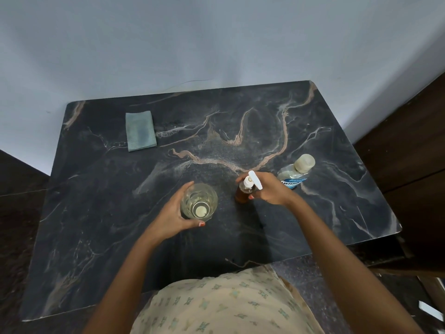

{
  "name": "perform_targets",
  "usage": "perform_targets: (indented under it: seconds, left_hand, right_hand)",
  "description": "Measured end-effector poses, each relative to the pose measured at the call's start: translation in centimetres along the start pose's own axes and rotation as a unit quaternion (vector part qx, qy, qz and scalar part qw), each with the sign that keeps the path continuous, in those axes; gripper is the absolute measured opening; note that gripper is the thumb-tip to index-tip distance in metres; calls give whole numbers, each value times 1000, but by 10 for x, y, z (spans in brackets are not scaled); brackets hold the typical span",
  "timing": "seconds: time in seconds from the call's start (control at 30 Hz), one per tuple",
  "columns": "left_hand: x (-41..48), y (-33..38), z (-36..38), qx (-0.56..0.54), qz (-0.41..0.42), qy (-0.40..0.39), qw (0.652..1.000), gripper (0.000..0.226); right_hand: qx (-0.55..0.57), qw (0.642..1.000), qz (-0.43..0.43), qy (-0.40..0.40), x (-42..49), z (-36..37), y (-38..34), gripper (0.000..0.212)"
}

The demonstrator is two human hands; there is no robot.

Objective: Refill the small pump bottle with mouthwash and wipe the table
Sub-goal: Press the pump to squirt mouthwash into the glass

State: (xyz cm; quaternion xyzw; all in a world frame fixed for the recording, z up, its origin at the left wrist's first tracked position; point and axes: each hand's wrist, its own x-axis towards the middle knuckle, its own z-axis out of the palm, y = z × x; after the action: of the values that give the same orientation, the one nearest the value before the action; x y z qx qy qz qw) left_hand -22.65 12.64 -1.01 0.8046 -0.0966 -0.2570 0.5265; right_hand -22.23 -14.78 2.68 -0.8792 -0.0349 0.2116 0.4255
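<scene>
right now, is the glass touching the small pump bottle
Apart. The head view shows dark table between the glass and the small pump bottle.

Left hand [168, 214], right hand [272, 189], both curled.

Dim, cool indoor light, soft and even. The dark table [240, 131] shows a faint pale sheen at its middle, and a diffuse shadow pools on its near half. Wide-angle distortion bows the table's edges, and detail turns soft and murky beyond its corners.
</scene>
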Motion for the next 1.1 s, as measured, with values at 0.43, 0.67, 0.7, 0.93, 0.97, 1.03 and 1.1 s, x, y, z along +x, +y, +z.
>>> perform_targets:
  seconds: [0.43, 0.67, 0.7, 0.93, 0.97, 1.03, 1.1]
  left_hand:
    - [-1, 1, 0, 10, 7, 5, 1000, 101]
    - [-1, 0, 0, 8, 15, 6, 1000, 100]
    - [-1, -1, 1, 7, 16, 6, 1000, 100]
    - [0, -5, 1, 15, 20, 11, 1000, 101]
    - [0, -5, 0, 17, 23, 12, 1000, 101]
    - [0, -7, 0, 23, 28, 12, 999, 102]
    - [1, -8, 0, 27, 29, 10, 999, 102]
  right_hand:
    - [-103, 966, 38, 235, -32, 47, -8, 43]
    - [-186, 939, 74, 280, -42, 80, -23, 42]
    - [-193, 935, 77, 287, -42, 84, -24, 42]
    - [-227, 903, 104, 350, -38, 107, -32, 50]
    - [-231, 898, 106, 360, -37, 109, -32, 51]
    - [-224, 895, 121, 366, -38, 111, -32, 53]
    - [-212, 896, 136, 365, -39, 113, -30, 56]
